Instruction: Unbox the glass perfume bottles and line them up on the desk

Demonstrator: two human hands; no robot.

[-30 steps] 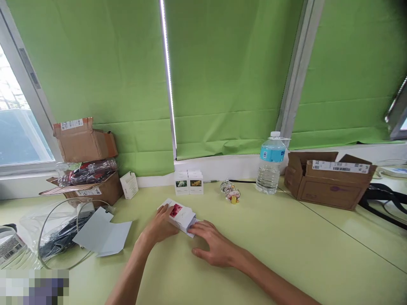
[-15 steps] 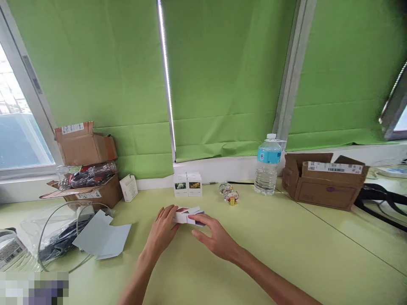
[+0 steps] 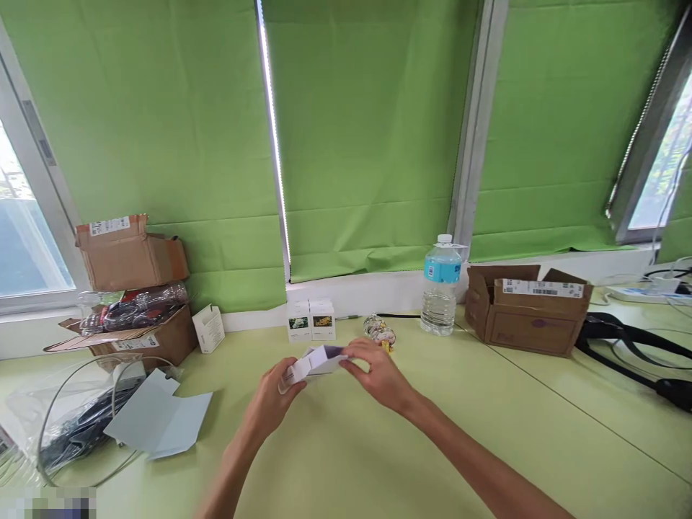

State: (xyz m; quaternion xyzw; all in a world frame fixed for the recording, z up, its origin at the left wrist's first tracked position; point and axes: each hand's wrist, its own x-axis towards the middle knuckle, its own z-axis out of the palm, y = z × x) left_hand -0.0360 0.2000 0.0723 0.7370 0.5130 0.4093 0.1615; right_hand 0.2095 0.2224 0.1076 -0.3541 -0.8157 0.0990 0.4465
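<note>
A small white carton [image 3: 318, 364] is held tilted between both hands over the table, its open end facing right. My left hand [image 3: 272, 396] grips the carton's left end between thumb and fingers. At its right end, my right hand [image 3: 378, 371] pinches a flap at the opening with thumb and fingertips. Behind the carton stand small white boxes [image 3: 311, 328] with flower pictures on their fronts. Just beyond my right hand lie clear, round-bodied ornaments [image 3: 380, 330] with a gold cap, partly hidden by the hand.
At the left are stacked cardboard boxes [image 3: 130, 259], a white box [image 3: 208, 329], a folded grey sheet [image 3: 162, 414] and a bagged cable [image 3: 81, 425]. A water bottle [image 3: 440, 288], an open cardboard box [image 3: 527, 313] and black straps [image 3: 621, 339] stand or lie to the right.
The carton has been lifted and turned so its open end shows. My right hand has shifted from its top to the flap at the right end. The view has swung slightly right.
</note>
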